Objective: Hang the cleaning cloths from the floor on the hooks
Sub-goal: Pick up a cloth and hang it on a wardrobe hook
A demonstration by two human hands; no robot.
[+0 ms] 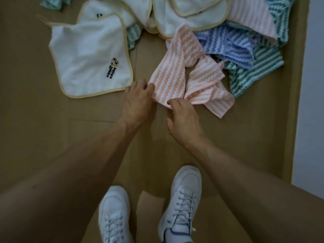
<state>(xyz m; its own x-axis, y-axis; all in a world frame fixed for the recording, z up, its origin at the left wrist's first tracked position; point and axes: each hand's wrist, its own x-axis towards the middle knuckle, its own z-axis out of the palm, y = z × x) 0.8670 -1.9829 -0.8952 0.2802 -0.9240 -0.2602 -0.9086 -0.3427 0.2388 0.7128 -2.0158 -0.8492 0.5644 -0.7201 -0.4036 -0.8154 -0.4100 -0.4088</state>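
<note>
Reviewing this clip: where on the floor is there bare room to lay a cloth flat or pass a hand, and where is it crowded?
Free: the floor left of the left hand, below the white cloth; also the patch between the right hand and the wall, below the green striped cloth. Crowded: the top, where cloths overlap around the pink striped cloth.

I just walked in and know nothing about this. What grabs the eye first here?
Two bare hands meet at the centre: the left hand and right hand both pinch the near edge of a crumpled pink striped cloth on the brown floor. Behind it, at the top right, lies a bright heap of blue striped cloth and green striped cloth, and a white towel lies flat on the left.
</note>
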